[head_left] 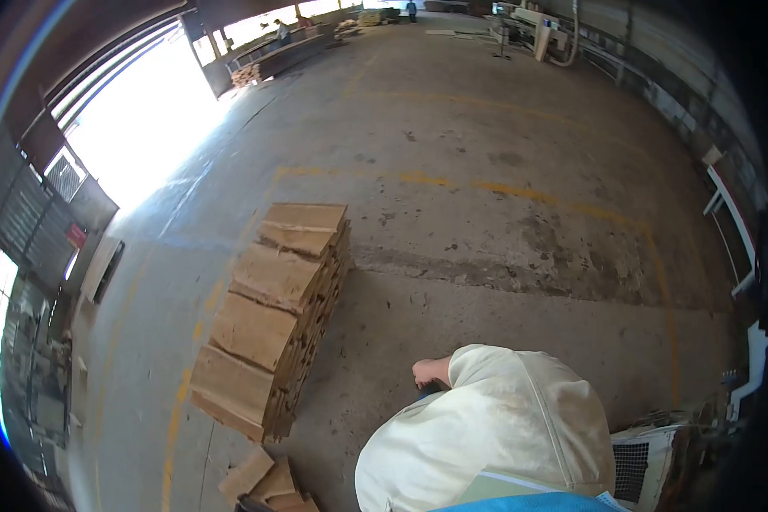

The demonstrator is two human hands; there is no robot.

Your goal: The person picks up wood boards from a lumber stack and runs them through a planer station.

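One of the hands [430,372] is seen low in the frame, right of centre, emerging from a cream sleeve [503,418]; which of the two hands it is cannot be told from this view. The fingers appear curled, perhaps over something dark just beneath them, but the sleeve covers that spot and whether anything is clamped cannot be told. The other hand is not seen. A strip of blue cloth [529,503] is visible along the bottom edge under the sleeve.

Near the hand, to its left, a long stack of wooden boards [273,307] is laid on the concrete floor [486,256], running from the lower left towards the centre of the frame, its top boards overlapped like steps. The hand and the stack are apart. A few loose boards [264,482] are lying at the bottom edge, just below the near end of the stack.

Faded yellow lines [520,192] are painted across the floor through the middle of the frame. A white mesh-fronted box [640,461] is set at the lower right. A bright doorway [145,128] is open at the upper left, and more piled wood [246,75] and a distant person [411,10] are seen along the top
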